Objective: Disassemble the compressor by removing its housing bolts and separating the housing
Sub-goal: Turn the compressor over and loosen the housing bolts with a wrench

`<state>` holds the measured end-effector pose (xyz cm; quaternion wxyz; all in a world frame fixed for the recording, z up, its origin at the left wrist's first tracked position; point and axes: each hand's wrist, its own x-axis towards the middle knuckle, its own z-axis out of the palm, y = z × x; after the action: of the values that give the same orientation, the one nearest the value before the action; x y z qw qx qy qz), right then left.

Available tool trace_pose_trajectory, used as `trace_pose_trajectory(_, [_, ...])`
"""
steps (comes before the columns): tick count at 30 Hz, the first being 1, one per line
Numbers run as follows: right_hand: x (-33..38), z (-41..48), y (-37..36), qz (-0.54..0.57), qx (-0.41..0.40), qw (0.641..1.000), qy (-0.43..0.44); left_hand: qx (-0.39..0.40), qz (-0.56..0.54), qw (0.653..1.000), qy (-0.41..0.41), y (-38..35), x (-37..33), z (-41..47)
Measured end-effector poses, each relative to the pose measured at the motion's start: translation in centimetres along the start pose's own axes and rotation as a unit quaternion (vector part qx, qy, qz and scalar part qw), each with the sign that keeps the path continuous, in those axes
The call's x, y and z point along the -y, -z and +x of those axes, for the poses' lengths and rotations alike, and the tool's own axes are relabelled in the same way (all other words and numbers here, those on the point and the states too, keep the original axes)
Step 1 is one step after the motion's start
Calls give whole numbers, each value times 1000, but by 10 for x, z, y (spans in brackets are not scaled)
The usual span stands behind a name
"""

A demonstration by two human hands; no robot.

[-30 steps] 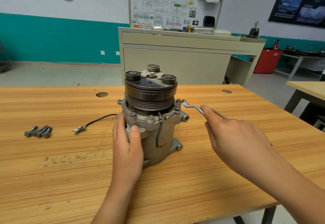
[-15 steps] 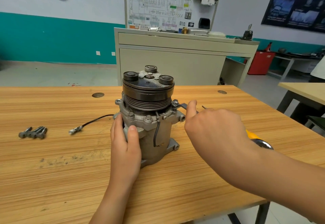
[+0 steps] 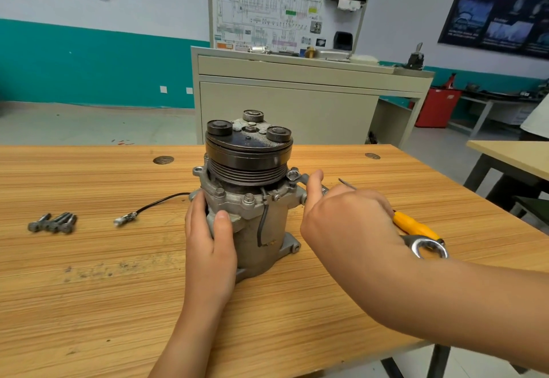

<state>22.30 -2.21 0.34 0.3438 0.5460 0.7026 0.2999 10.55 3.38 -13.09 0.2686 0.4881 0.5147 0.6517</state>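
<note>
The grey compressor stands upright on the wooden table, black pulley on top. My left hand grips the housing's near left side, thumb on the flange. My right hand holds a ring wrench whose end sits on the housing bolt at the flange's right side; my thumb lies along the wrench. Two more bolts show in the front flange. Several removed bolts lie at the far left.
A black wire with a connector trails left from the compressor. A yellow-handled screwdriver and another ring wrench lie right of my right hand. A beige cabinet stands behind the table, another table at right.
My right hand moved left with the wrench and set its ring end on the right-side bolt. It stays there now. My left hand kept its hold on the housing.
</note>
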Motion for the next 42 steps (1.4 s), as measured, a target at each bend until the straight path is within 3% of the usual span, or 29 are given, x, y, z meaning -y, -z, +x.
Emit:
trace_pose_trajectory(6, [-32, 3, -4, 1, -84, 994, 72, 10, 6, 1000, 0, 1, -1, 0])
trace_pose_trajectory(16, [-22, 11, -12, 108, -72, 991, 34, 7, 7, 1000, 4, 1, -1, 0])
trace_pose_trajectory(22, [-27, 6, -15, 54, -82, 993, 61, 8, 15, 1000, 6, 0, 0, 0])
trace_pose_trajectory(29, [-41, 32, -54, 42, -229, 971, 53, 14, 12, 1000, 10, 2, -2, -1])
trace_pose_trajectory(33, [-54, 45, -77, 97, -262, 960, 28, 12, 8, 1000, 17, 2, -3, 0])
trace_pose_trajectory(37, [-60, 83, -108, 197, -458, 865, 44, 10, 7, 1000, 18, 2, -2, 0])
trace_pose_trajectory(42, [-35, 143, -101, 270, -605, 750, -2, 5, 16, 1000, 16, 2, -3, 0])
